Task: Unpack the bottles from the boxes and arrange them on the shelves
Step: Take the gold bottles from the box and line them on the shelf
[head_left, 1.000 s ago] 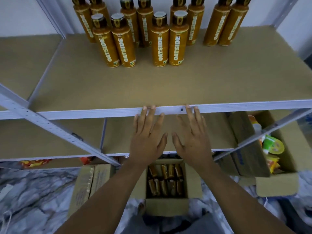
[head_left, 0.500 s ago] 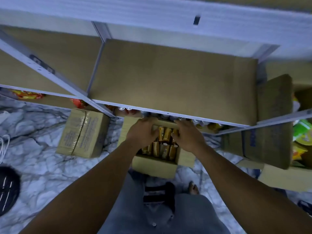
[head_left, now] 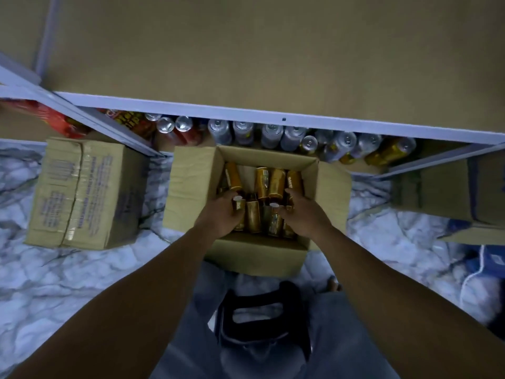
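An open cardboard box stands on the floor below me, holding several gold-brown bottles. Both my hands are inside it. My left hand grips the neck of a white-capped bottle at the box's left. My right hand holds another white-capped bottle near the middle. The brown shelf board with its white front rail fills the top of the view and has nothing on it here.
A taped cardboard box sits on the marble floor to the left. Several cans and red snack packs line the lowest shelf behind the open box. Another carton is at the right. A black stool is under me.
The view tilted down from the upper shelf with its row of bottles. My hands dropped from the shelf rail into the open box and closed round two bottles.
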Demonstrator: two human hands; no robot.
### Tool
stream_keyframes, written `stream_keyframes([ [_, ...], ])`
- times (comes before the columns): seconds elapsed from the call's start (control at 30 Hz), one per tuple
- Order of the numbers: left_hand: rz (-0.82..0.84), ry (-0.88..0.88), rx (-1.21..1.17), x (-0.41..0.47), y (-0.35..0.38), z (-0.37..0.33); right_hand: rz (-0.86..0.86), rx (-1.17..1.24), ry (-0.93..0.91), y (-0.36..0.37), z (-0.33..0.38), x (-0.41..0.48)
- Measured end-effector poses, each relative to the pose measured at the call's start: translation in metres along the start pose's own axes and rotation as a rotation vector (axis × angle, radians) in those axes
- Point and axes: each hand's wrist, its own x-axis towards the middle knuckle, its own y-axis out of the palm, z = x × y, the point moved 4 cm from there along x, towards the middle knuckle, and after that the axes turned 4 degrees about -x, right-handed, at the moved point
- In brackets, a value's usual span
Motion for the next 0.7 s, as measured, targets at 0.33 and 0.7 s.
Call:
stream_keyframes([
  [0.33,-0.089,-0.078,-0.212,0.079,0.071,0.076,-0.089,0.222,0.044,0.084,-0.034,0.088],
  [0.7,-0.145,0.016,-0.246,0.143,0.093,0.084,-0.188,0.428,0.033,0.117,-0.052,0.145],
])
